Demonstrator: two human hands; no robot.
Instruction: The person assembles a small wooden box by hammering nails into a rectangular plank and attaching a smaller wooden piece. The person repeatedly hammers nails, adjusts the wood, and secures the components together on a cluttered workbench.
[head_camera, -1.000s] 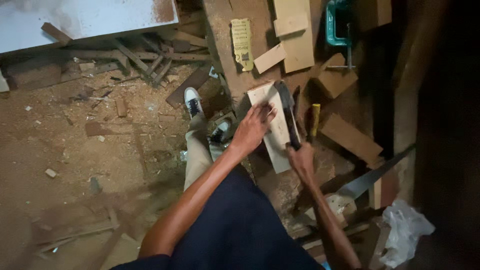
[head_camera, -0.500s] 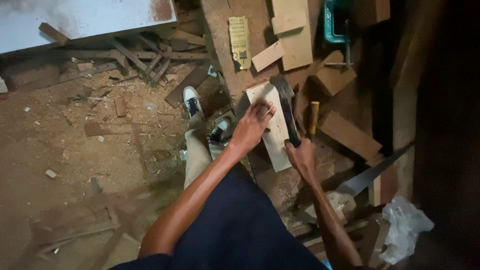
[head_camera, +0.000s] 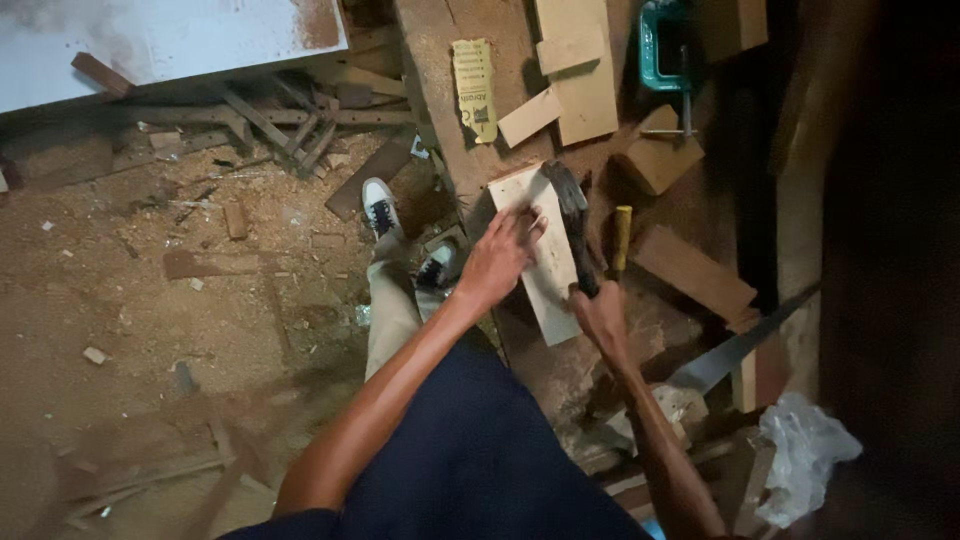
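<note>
Left hand (head_camera: 497, 262) is spread flat on the pale rectangular wood offcut (head_camera: 545, 275) just right of frame centre, pinning it to the rough brown bench (head_camera: 440, 60) so it won't skate. Right hand (head_camera: 600, 312) is clamped round a dark-handled tool (head_camera: 572, 225), likely a hammer, head over the board. Sawdust-covered floor (head_camera: 150, 300) left, grey handsaw blade (head_camera: 735, 350) lower right.

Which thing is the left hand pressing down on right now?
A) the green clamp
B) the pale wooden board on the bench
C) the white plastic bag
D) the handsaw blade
B: the left hand lies flat on the pale wooden board, while the right hand grips a dark tool beside it.
</note>
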